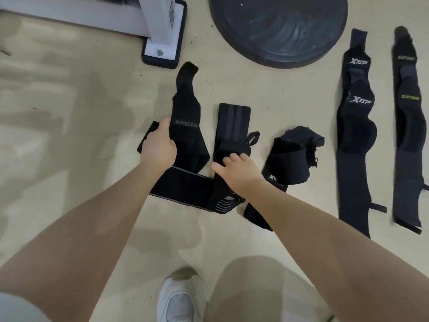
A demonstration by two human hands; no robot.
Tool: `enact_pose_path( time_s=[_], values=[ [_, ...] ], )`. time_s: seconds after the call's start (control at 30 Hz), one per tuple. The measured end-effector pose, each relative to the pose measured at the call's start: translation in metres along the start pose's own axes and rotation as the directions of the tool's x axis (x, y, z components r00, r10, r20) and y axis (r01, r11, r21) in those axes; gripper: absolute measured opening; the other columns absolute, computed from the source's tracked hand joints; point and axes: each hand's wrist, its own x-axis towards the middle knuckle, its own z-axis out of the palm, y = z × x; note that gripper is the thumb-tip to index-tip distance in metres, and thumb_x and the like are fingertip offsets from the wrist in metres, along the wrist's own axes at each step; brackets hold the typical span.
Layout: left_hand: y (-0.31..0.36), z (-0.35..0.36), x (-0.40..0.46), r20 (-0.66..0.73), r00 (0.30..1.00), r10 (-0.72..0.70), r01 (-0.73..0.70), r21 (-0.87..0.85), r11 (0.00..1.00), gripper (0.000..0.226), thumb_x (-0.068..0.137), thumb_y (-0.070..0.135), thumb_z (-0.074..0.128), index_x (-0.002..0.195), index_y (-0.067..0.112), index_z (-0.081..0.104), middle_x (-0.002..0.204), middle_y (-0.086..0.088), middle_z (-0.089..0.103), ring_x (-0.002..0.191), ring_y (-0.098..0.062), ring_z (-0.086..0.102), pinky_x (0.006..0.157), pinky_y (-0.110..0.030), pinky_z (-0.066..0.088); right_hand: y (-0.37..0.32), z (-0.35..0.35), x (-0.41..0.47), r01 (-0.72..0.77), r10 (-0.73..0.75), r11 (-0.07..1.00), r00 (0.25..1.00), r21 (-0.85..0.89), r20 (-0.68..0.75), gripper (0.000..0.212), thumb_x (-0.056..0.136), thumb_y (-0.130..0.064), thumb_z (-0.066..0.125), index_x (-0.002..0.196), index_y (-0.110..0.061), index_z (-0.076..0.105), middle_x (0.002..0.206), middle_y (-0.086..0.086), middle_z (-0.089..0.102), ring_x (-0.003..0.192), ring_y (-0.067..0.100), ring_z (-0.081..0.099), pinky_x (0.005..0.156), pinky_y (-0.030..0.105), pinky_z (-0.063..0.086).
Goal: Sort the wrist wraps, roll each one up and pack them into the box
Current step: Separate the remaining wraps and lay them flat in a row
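Head view puts you over a beige floor (pixel 69 135) with every wrist wrap still unrolled, so by my reading you are at the sorting stage: nothing is rolled, and no box shows anywhere in the picture. Take the big dark weight plate (pixel 277 29) at the top as your landmark. Below it and to its right lie two long wraps, side by side and straightened out, which look already sorted: the Xtep wrap (pixel 354 126), with "XTEP" printed twice in white, and beyond it the Xueying wrap (pixel 407 135), whose yellow-green lettering seems to read "XUEYING", though it is blurred. Below the plate's left half sits the unsorted cluster. Your left hand (pixel 160 145) has its grip curled round the edge of the Bokeersi wrap (pixel 185 117), where "BOKEERSI" reads clearly. Your right hand (pixel 236 170) rests on the striped wrap (pixel 228 126), fingers bent over the fabric; the grip looks closed on it. A crumpled wrap (pixel 290 159) lies directly below the plate, with a partial white mark that cannot be made out. A grey-edged wrap (pixel 183 189) stretches beneath your wrists. Rolling and packing all remain ahead.
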Motion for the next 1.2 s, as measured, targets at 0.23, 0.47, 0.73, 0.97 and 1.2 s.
enact_pose_path(
  time_s=[0.23,0.47,0.73,0.97,1.2],
  values=[
    [-0.002,0.009,-0.004,-0.149,0.985,-0.091,0.138,0.345,0.928,0.093,0.082,-0.014,0.043,0.152,0.016,-0.012,0.159,-0.018,-0.005,0.145,-0.039,0.007,0.117,-0.045,0.009,0.044,-0.008,-0.025,-0.212,0.26,0.781,0.966,0.587,0.002,0.022,0.087,-0.026,0.064,0.098,-0.01,0.053,0.095,0.004,0.049,0.089,0.024,0.051,0.069,0.029,0.036],
    [0.006,0.058,-0.025,0.527,0.72,0.451,-0.688,0.454,0.566,0.055,0.092,0.034,0.059,0.14,0.012,0.041,0.155,-0.008,0.025,0.142,-0.028,0.023,0.118,-0.036,0.009,0.061,-0.035,-0.039,-0.238,0.593,0.135,0.797,0.962,0.114,0.021,0.088,-0.024,0.065,0.106,-0.015,0.059,0.099,0.002,0.062,0.09,0.016,0.056,0.078,0.027,0.043],
    [-0.002,0.064,-0.026,0.557,0.817,0.147,-0.532,0.632,0.563,0.031,0.091,0.013,0.051,0.122,0.017,0.046,0.112,-0.004,0.064,0.104,-0.023,0.057,0.097,-0.033,0.036,0.076,-0.031,-0.057,-0.381,0.637,0.102,0.735,0.919,0.234,0.023,0.095,-0.032,0.054,0.081,-0.014,0.058,0.087,0.003,0.058,0.082,0.02,0.053,0.074,0.032,0.044],
    [0.046,0.008,-0.018,0.436,0.882,0.181,0.105,-0.555,0.825,0.021,0.092,0.016,0.06,0.112,0.024,0.061,0.109,0.003,0.068,0.104,-0.016,0.062,0.094,-0.034,0.047,0.087,-0.055,-0.07,-0.226,0.76,0.022,0.637,0.974,0.131,0.04,0.097,-0.034,0.049,0.108,0.002,0.063,0.122,0.013,0.061,0.116,0.03,0.053,0.101,0.041,0.039],
    [0.114,-0.025,-0.028,0.319,0.927,0.198,0.242,-0.91,0.336,0.014,0.098,0.017,0.05,0.107,0.02,0.06,0.107,-0.003,0.069,0.102,-0.02,0.065,0.084,-0.039,0.054,0.089,-0.095,-0.055,-0.31,0.806,0.229,0.592,0.923,-0.001,0.054,0.098,-0.034,0.044,0.142,-0.004,0.033,0.147,0.013,0.032,0.135,0.028,0.032,0.112,0.037,0.027]
  ],
)
